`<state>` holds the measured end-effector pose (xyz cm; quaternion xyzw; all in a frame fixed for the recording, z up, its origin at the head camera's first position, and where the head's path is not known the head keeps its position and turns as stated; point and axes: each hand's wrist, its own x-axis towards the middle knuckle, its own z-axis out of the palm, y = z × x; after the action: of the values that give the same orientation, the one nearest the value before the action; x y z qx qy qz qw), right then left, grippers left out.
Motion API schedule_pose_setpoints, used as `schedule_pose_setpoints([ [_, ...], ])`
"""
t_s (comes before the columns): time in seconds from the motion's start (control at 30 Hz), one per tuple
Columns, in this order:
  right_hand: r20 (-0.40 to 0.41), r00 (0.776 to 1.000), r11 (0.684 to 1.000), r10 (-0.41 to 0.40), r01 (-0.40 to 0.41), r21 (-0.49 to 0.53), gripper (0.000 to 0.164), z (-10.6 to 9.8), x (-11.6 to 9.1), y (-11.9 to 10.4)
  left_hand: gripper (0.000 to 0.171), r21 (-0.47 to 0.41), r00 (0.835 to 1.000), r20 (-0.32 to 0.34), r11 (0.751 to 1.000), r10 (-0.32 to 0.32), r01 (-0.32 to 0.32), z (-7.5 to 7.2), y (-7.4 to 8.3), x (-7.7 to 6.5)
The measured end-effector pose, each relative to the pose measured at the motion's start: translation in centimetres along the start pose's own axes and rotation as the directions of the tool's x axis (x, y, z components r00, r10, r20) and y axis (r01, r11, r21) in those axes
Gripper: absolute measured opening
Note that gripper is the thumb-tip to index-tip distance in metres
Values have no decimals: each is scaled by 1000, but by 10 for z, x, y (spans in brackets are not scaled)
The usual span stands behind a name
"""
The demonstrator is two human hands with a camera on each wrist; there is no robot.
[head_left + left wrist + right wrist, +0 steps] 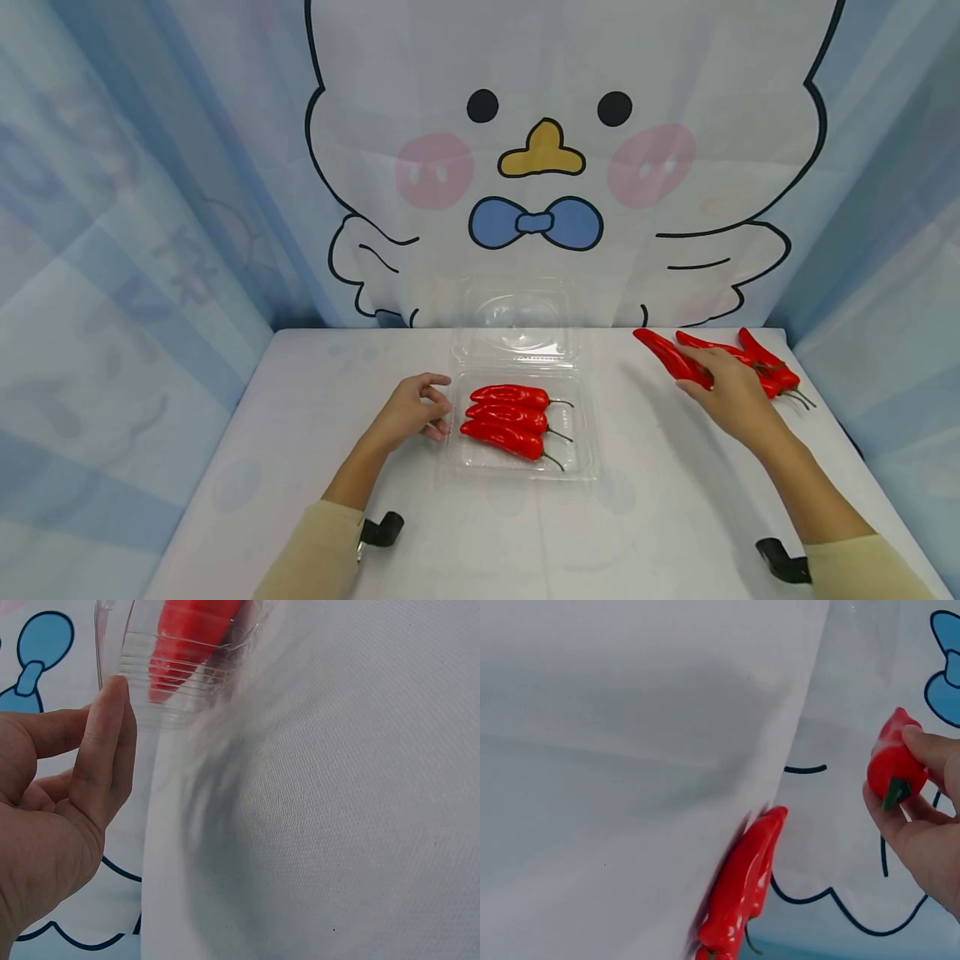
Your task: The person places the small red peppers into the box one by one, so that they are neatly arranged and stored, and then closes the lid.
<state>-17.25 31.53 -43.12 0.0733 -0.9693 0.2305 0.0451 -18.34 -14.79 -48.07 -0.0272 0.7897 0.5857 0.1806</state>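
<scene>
Three red chili peppers [508, 418] lie side by side in a clear plastic clamshell box [517, 468], stems toward the right. My left hand [415, 408] is at the box's left wall, fingers loosely bent and holding nothing; in the left wrist view the fingertips [114, 694] are at the box's edge, and I cannot tell if they touch it. At the far right of the table, my right hand [723, 387] holds another red chili pepper [895, 766] between thumb and fingers, raised off the table. Beside and beyond that hand lie more red chili peppers [739, 889], partly hidden in the head view.
The box's clear lid [517, 312] stands open at the back, near the cartoon-printed backdrop [540, 275]. A white cloth covers the table [637, 533]. Patterned blue curtains [112, 333] hang on both sides.
</scene>
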Motion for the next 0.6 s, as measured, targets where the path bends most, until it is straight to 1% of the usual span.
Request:
schedule_pose_setpoints([
  [0.17,38,998,999,-42,41,18,69,-3,0,-9,50,-11,1000,1,1000,-1,1,0,1,-1],
  [0.4,80,992,995,-102,100,30,66,-1,1,-22,51,-18,1000,2,1000,1,-1,0,2,-1],
  [0.6,94,981,986,-169,167,27,63,2,3,-35,51,-11,1000,3,1000,3,-2,0,1,-1],
])
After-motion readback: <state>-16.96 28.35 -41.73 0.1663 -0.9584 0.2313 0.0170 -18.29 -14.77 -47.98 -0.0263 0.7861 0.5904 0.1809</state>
